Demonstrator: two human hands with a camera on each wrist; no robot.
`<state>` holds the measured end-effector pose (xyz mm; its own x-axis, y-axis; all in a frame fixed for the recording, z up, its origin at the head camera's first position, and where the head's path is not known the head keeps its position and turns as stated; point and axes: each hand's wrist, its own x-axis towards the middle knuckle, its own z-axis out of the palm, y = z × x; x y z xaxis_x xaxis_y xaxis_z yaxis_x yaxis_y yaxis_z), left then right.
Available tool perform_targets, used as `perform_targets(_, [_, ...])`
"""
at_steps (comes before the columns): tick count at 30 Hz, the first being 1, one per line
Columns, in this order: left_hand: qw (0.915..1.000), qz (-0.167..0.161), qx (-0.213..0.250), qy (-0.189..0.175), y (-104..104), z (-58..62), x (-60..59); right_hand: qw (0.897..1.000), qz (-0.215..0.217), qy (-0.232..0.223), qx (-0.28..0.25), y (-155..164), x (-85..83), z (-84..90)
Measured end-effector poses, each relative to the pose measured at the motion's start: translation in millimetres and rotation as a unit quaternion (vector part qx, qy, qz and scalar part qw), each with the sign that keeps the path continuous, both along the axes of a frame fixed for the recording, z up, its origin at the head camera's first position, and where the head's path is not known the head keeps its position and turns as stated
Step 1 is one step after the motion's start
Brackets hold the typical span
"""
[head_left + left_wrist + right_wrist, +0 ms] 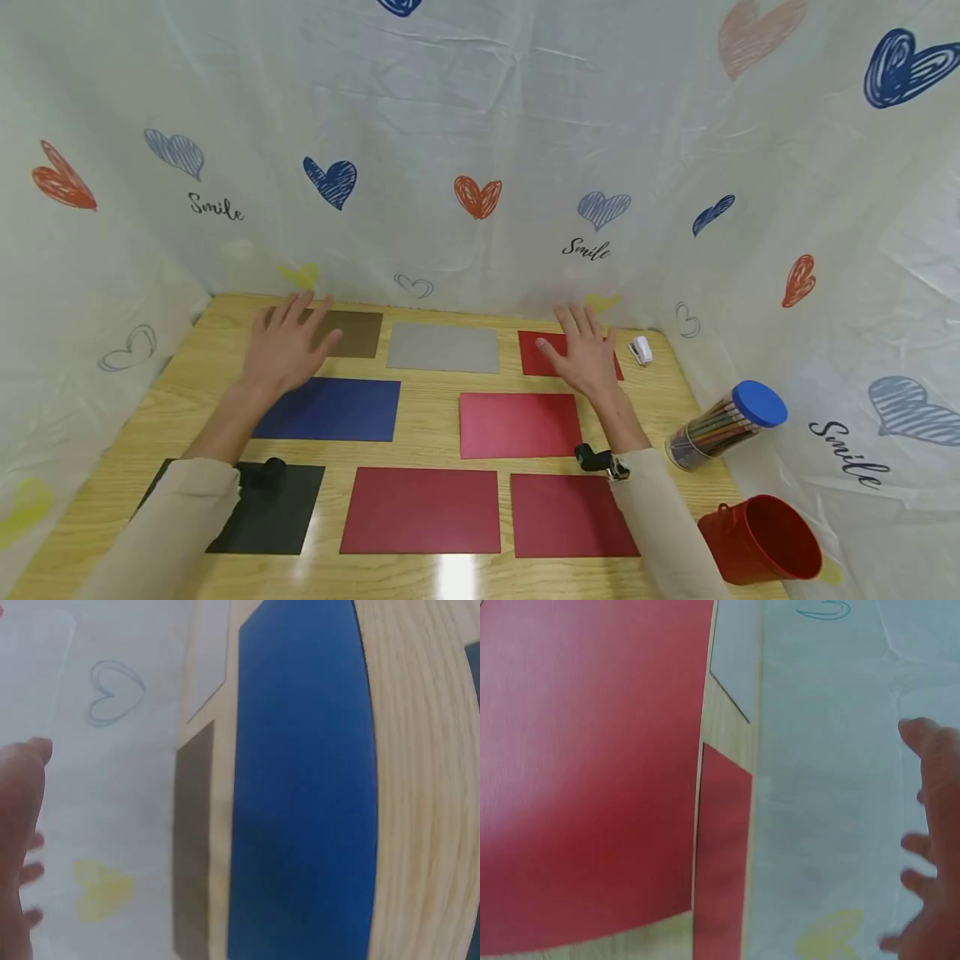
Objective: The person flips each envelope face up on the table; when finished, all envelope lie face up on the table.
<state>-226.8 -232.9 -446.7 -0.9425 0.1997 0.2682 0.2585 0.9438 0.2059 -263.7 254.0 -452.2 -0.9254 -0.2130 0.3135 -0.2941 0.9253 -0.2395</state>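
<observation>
Both hands are stretched over the far part of a wooden table (427, 392) that carries several coloured paper sheets. My left hand (288, 346) is flat with fingers spread over the brown sheet (358, 333), just beyond the blue sheet (330, 410). My right hand (583, 354) is also flat and spread, over the far red sheet (534, 354). Neither hand holds anything. In the left wrist view the blue sheet (304, 787) and brown sheet (193, 840) show beside the hand (19, 847). The right wrist view shows a pink-red sheet (592, 772), the far red sheet (721, 855) and the hand (930, 847).
A grey sheet (442, 347), a pink-red sheet (519, 425), two dark red sheets (420, 510) and a black sheet (272, 508) lie on the table. A small white stapler (640, 350), a blue-lidded jar of pencils (726, 425) and a red bucket (761, 540) sit at the right. Heart-printed curtains enclose the table.
</observation>
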Motion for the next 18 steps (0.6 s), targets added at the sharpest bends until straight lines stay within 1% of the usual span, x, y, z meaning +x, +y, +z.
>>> perform_targets(2, [0.9992, -0.03, 0.026, 0.003, 5.0, -7.4, -3.4, 0.998, 0.04, -0.023, -0.048, -2.5, -2.0, -4.2])
perform_targets(5, [0.9951, -0.069, 0.07, -0.008, 15.8, -19.0, -9.1, 0.988, 0.082, -0.074, -0.107, -7.3, -6.2, -12.0])
perform_targets(8, [0.9899, -0.088, 0.104, -0.04, 27.6, -30.3, -14.5, 0.978, 0.091, -0.126, -0.136, -14.8, -9.5, -22.3])
perform_targets(11, [0.9831, -0.098, 0.137, -0.072, 39.6, -39.1, -18.4, 0.973, 0.09, -0.163, -0.139, -25.3, -12.4, -33.0])
perform_targets(14, [0.9782, -0.107, 0.153, -0.09, 50.8, -43.8, -20.9, 0.97, 0.09, -0.182, -0.132, -36.1, -15.4, -41.8])
perform_targets(16, [0.977, -0.108, 0.157, -0.095, 56.8, -45.5, -22.0, 0.969, 0.093, -0.191, -0.127, -42.5, -16.8, -46.0])
perform_targets(18, [0.9787, -0.104, 0.148, -0.098, 61.6, -47.6, -22.7, 0.967, 0.097, -0.2, -0.128, -48.1, -17.3, -49.9])
